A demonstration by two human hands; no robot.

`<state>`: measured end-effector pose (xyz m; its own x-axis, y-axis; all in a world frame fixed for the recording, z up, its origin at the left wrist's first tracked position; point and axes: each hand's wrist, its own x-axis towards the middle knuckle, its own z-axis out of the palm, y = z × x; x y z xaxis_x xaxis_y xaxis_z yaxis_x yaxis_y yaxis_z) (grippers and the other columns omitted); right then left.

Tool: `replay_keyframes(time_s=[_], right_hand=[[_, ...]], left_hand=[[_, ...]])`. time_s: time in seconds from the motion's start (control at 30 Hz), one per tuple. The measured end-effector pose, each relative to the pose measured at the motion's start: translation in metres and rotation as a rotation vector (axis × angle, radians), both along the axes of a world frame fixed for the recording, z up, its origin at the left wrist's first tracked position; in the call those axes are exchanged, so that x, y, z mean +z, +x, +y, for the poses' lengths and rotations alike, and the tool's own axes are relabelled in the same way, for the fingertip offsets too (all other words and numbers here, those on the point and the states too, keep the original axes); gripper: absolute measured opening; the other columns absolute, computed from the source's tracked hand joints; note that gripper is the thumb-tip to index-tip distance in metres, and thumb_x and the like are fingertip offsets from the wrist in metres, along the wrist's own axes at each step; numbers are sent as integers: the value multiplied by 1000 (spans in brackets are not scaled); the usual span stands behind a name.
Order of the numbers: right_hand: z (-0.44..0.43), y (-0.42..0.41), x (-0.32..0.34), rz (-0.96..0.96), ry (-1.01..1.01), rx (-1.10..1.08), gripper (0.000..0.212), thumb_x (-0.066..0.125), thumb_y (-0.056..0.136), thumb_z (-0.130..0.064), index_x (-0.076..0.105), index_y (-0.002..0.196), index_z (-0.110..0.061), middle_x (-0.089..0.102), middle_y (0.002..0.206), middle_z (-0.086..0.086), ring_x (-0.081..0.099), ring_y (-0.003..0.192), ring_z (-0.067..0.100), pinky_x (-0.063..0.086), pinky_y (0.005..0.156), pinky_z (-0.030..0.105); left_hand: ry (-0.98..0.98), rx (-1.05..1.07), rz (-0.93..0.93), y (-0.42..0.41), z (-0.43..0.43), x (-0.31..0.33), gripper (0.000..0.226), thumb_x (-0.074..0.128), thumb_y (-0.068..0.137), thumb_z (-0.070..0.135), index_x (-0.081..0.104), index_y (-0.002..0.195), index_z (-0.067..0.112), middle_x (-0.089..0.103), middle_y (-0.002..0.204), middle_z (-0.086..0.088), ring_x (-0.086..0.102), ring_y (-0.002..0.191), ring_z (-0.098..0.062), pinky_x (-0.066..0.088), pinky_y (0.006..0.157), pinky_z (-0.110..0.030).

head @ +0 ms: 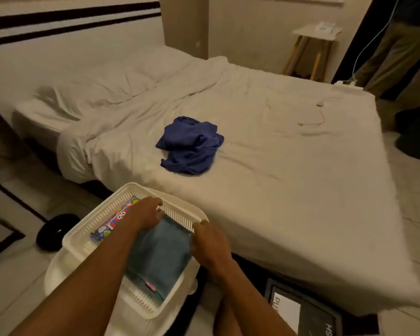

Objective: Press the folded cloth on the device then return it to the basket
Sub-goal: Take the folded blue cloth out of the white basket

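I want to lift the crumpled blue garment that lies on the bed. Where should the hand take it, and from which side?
Take the blue garment from above, at the raised bunch of folds near its middle. It lies in a loose heap on the white bed, with no flat edge to slide under, so a top pinch probably gathers most cloth. Both hands, left and right, are now at the basket.

Inside the white basket (87, 235), the folded teal cloth (159, 257) lay under the left hand (144, 213) and right hand (210, 243), beside a patterned cloth (118, 218).
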<state>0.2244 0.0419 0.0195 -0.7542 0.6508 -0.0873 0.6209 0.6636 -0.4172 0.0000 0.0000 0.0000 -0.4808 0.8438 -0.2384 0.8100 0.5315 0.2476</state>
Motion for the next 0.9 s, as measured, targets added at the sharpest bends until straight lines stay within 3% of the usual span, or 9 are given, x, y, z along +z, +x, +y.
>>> replay_keyframes(time_s=[0.17, 0.37, 0.5, 0.67, 0.77, 0.9], right_hand=[[-7, -19, -15, -166, 60, 85, 28, 48, 99, -11, 60, 123, -5, 59, 128, 19, 59, 116, 36, 49, 93, 43], [-3, -37, -28, -278, 141, 130, 21, 54, 96, 0, 67, 113, 1, 67, 118, 22, 65, 108, 36, 50, 94, 42], [-2, -42, -36, -290, 150, 138, 16, 58, 95, -2, 69, 107, -1, 70, 110, 18, 67, 102, 32, 53, 91, 40], [2, -40, -45, -249, 110, 114, 22, 58, 97, -8, 65, 117, -2, 67, 121, 16, 64, 112, 30, 49, 99, 38], [2, -44, -43, -280, 136, 136, 20, 58, 96, -3, 67, 113, 2, 68, 116, 19, 65, 109, 33, 48, 98, 41], [7, -46, -46, -316, 151, 129, 17, 56, 95, -1, 69, 106, -1, 70, 109, 19, 67, 103, 35, 46, 96, 43]], left_hand=[[32, 16, -76, -12, -13, -30, 35, 58, 92, 23, 61, 125, 11, 61, 131, -15, 56, 122, -32, 43, 102, -40], [177, 75, -99, -14, -10, -48, 34, 60, 93, 18, 60, 126, 10, 62, 130, -14, 56, 121, -32, 43, 100, -41], [181, 111, -137, -18, -4, -57, 29, 69, 84, 19, 67, 112, 11, 68, 116, -13, 61, 111, -32, 48, 91, -40], [238, 203, -197, -14, 5, -57, 19, 74, 81, 13, 71, 100, 11, 70, 104, -11, 65, 99, -28, 47, 82, -33], [264, 268, -214, -22, 6, -60, 11, 79, 74, 16, 72, 83, 17, 72, 90, -7, 67, 88, -26, 46, 72, -29], [256, 257, -251, -22, 11, -48, 18, 81, 70, 13, 66, 75, 20, 65, 79, -1, 64, 78, -22, 50, 72, -32]])
